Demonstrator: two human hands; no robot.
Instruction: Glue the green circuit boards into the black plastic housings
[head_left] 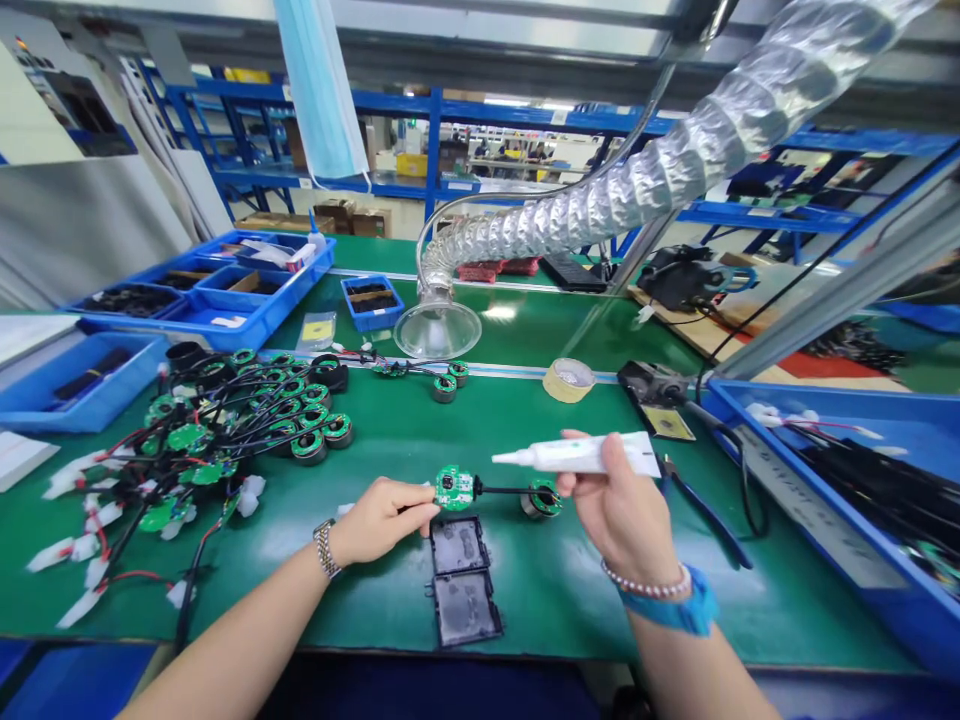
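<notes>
evidently, the piece in hand looks only part done. at left, the left hand (pixel 386 520) pinches the edge of a green circuit board (pixel 454 487) between thumb and fingers, holding it just above the bench. nearest the person, right beneath the board, an open black case (pixel 466 608) lies with its two halves spread; no board sits in it, so that much seems undone. a black cable (pixel 510 490) runs rightward from the board to a round part (pixel 538 513) on the bench. the right hand (pixel 622 510) grasps a white tube (pixel 574 455), its nozzle aimed at the board but apart from it; whether anything has been squeezed out, i cannot tell.

around them, again from the left: a heap of wired boards (pixel 187 437) sprawls near the left forearm, and whether those are finished does not show. beyond stand a small blue box (pixel 375 318) and a clear fume hood (pixel 437 330). farther right come a roll of tape (pixel 566 388), then pliers (pixel 709 515) beside the right wrist and a large blue bin (pixel 847 560). the cable, passing below the nozzle, and the pliers look likeliest to get in the way.
</notes>
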